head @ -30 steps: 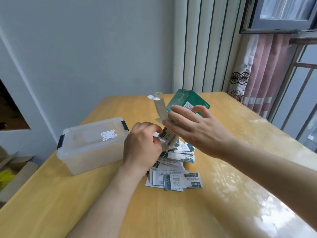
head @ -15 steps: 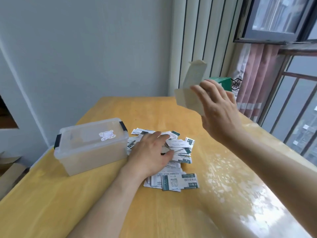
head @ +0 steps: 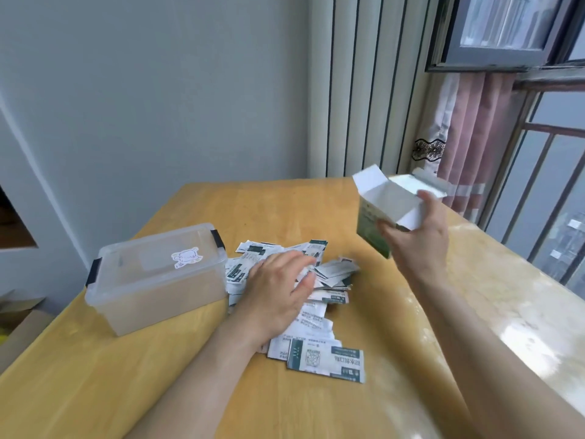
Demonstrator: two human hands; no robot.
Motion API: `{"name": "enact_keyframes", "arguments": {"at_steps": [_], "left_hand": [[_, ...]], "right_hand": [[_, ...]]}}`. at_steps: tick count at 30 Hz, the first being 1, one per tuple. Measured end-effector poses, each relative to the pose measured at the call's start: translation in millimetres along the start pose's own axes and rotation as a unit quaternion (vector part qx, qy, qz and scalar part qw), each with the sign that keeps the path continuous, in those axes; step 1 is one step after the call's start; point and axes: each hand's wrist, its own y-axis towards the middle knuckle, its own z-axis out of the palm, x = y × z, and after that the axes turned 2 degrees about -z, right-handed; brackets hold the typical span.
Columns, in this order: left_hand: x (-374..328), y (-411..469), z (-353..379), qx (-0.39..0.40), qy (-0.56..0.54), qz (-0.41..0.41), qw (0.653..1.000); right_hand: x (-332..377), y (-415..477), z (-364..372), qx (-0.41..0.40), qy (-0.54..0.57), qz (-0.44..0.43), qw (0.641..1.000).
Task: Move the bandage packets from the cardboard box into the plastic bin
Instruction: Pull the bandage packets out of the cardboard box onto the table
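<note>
Several white-and-green bandage packets [head: 326, 359] lie in a loose heap on the wooden table [head: 126, 375]. My left hand [head: 278, 289] rests on top of the heap with its fingers spread flat. My right hand [head: 421, 239] grips the green-and-white cardboard box [head: 383, 210] in the air to the right of the heap, flaps open and the white inside showing. The translucent plastic bin [head: 158, 280] stands left of the heap with its lid on and black latches at both ends.
A wall lies behind the table and a radiator-like panel [head: 357, 90] at the far end. A pink curtain [head: 474, 147] and a barred window [head: 544, 198] are on the right. Cardboard [head: 19, 321] lies on the floor at the left.
My right hand has brought the cardboard box down and turned its open end toward me. My left hand has flattened onto the packets, which spilled out of the box a second ago.
</note>
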Motion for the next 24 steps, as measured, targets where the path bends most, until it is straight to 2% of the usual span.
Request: {"name": "enact_keyframes", "arguments": {"at_steps": [3,7,10,14,18,21,23,24], "left_hand": [[0,1,-5,-0.079,-0.039,0.006,0.996],[0,-1,-5,-0.071,-0.028,0.018,0.997],[-2,-2,-5,-0.061,-0.028,0.031,0.997],[0,-2,-12,-0.051,-0.017,0.027,0.998],[0,0,-18,-0.133,-0.021,0.053,0.989],[0,-2,-23,-0.175,-0.010,0.067,0.982],[-3,-4,-34,-0.147,-0.035,0.045,0.988],[-5,-5,-39,-0.094,-0.048,0.031,0.994]], "right_hand": [[-22,-5,2,0.079,-0.060,0.060,0.993],[-26,-1,7,0.141,-0.059,0.038,0.987],[-29,-4,13,0.132,-0.010,0.060,0.989],[-33,-11,12,0.097,-0.067,0.064,0.991],[-24,-14,10,0.042,-0.108,0.016,0.993],[-3,-18,8,0.017,-0.123,-0.063,0.990],[14,-23,8,0.075,-0.078,-0.118,0.987],[22,-26,9,0.141,-0.047,-0.136,0.980]]}}
